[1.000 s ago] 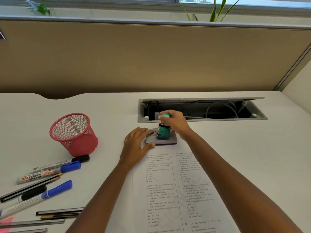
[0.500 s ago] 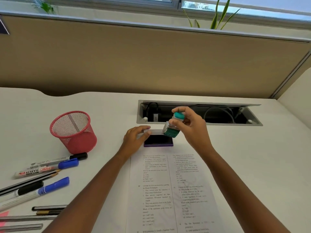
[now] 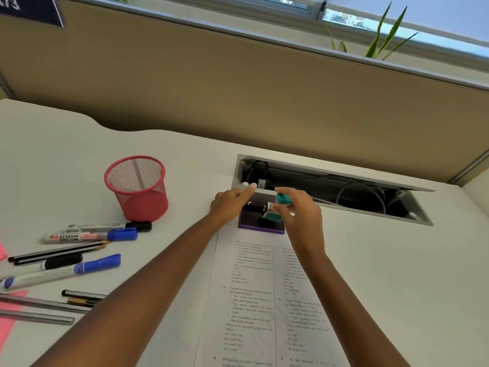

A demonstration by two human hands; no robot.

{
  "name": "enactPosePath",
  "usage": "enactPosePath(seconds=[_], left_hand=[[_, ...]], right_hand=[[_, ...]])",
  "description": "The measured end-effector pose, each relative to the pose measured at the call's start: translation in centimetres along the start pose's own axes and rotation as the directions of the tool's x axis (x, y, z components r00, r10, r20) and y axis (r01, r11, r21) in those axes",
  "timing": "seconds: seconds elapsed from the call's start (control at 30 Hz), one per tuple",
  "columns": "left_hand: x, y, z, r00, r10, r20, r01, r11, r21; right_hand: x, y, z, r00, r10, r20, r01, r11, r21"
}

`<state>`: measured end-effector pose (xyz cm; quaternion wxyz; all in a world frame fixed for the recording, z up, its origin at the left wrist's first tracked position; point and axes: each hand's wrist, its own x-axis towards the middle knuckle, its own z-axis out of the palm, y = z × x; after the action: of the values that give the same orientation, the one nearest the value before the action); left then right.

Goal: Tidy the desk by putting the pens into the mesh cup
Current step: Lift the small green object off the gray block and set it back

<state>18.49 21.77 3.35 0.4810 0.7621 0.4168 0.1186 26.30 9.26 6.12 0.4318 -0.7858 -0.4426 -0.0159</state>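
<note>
A red mesh cup (image 3: 137, 197) stands upright on the left of the white desk, with nothing visible inside it. Several pens lie loose in front of it: a black-capped marker (image 3: 105, 226), a blue-capped marker (image 3: 87, 236), pencils (image 3: 58, 251) and a long blue marker (image 3: 66, 271). Neither hand touches them. My left hand (image 3: 230, 205) holds up the grey lid of a purple ink pad (image 3: 260, 226) at the desk's middle. My right hand (image 3: 301, 215) grips a green stamp (image 3: 274, 214) with a teal knob, just over the open pad.
A printed sheet (image 3: 264, 300) lies under my forearms. Behind the pad is an open cable tray (image 3: 344, 197) with wires. Metal rulers (image 3: 37, 316) and pink notes (image 3: 5, 324) lie at the left front edge. A tan partition closes the back.
My left hand has lifted the ink pad's lid further upright. My right hand raised the stamp off the closed pad and now holds it low over the open pad. The view tilted.
</note>
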Motion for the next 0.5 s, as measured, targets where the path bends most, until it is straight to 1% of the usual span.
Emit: enactPosePath(seconds=[0.13,0.23,0.5], left_hand=[[0.5,0.8,-0.2,0.996,-0.085,0.005,0.084,0.992,0.09],[0.6,1.3,-0.2,0.992,-0.123,0.006,0.121,0.982,0.146],[0.1,1.8,-0.2,0.991,-0.137,-0.003,0.134,0.963,0.233]], right_hand=[[0.3,-0.1,0.9,1.0,-0.021,0.017,0.022,0.998,-0.062],[0.3,-0.3,1.4,0.999,-0.032,0.026,0.034,0.995,-0.092],[0.3,-0.2,2.6,0.994,-0.109,-0.031,0.103,0.984,-0.145]])
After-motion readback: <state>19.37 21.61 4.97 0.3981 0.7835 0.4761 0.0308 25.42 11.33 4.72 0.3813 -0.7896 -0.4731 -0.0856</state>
